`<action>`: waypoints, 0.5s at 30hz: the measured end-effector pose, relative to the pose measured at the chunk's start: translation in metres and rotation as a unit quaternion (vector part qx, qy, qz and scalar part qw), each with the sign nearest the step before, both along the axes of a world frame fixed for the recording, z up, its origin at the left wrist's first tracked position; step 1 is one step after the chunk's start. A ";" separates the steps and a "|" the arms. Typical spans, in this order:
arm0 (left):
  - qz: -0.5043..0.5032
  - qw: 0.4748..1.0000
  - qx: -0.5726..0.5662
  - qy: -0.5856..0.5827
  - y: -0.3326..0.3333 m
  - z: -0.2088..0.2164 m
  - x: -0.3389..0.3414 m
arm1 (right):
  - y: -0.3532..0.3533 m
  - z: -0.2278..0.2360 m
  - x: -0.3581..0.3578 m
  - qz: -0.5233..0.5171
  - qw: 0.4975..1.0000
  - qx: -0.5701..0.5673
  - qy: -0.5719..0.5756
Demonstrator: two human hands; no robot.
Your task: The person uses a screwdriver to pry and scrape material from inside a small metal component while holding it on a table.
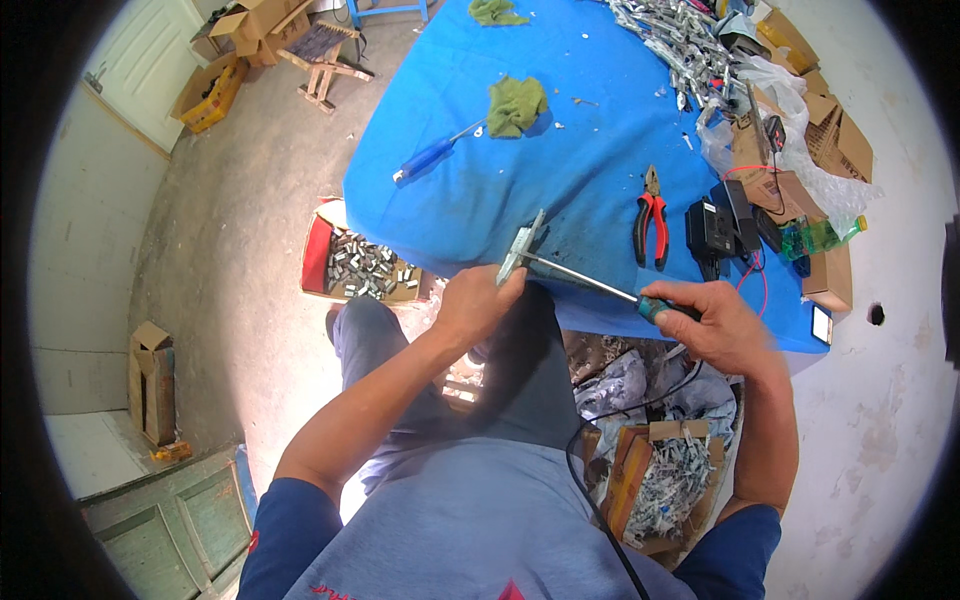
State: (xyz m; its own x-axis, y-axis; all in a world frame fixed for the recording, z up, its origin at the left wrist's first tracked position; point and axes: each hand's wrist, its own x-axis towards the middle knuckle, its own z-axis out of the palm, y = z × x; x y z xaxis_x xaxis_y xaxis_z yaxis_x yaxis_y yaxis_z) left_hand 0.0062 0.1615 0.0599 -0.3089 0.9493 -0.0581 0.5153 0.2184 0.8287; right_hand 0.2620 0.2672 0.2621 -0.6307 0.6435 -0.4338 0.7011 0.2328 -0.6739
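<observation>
At the near edge of the blue-covered table [600, 130], my left hand [474, 306] is closed round a small silvery metal part [520, 248] with a flat, elongated body. My right hand [712, 322] grips the dark green handle of a screwdriver [590, 283]. Its long shaft points left, and the tip meets the metal part or lies right against it; the exact contact is too small to tell. Pliers with red and black handles [652, 222] lie beyond my right hand. Farther left on the cloth rests a second screwdriver with a blue handle [428, 160].
Green rags [517, 106] lie on the cloth. Metal parts [685, 50] are heaped at the far right, near black adapters [712, 228] and cardboard [775, 165]. A box of small metal pieces [365, 268] stands left of the table. Below right sits a carton of scraps [672, 485]; a black cable [572, 455] hangs nearby.
</observation>
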 end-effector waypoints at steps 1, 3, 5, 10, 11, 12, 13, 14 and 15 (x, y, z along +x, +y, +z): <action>0.005 1.000 -0.002 -0.011 0.000 0.000 0.000 | 0.004 0.001 -0.002 -0.002 1.000 -0.017 -0.001; 0.015 0.999 -0.007 -0.034 0.002 0.001 0.003 | 0.006 0.012 -0.013 -0.005 0.999 -0.038 -0.023; 0.018 0.999 -0.011 -0.037 0.002 0.004 0.003 | 0.007 0.016 -0.019 -0.004 0.998 -0.049 -0.033; 0.011 0.997 -0.052 -0.054 0.002 0.014 0.002 | 0.005 0.000 -0.022 -0.028 0.995 -0.097 -0.007; -0.009 0.998 -0.053 -0.039 0.002 0.014 0.004 | 0.003 -0.011 -0.023 -0.034 0.994 -0.101 0.008; -0.030 0.998 -0.055 -0.023 0.002 0.013 0.006 | 0.000 -0.025 -0.025 -0.040 0.993 -0.105 0.023; -0.033 0.997 -0.057 -0.038 0.001 0.011 0.009 | -0.003 -0.037 -0.027 -0.043 0.992 -0.110 0.040; -0.036 0.996 -0.060 -0.053 0.000 0.008 0.013 | -0.006 -0.044 -0.027 -0.064 0.992 -0.084 0.063; -0.039 0.995 -0.062 -0.069 0.000 0.007 0.015 | -0.010 -0.050 -0.025 -0.084 0.991 -0.059 0.086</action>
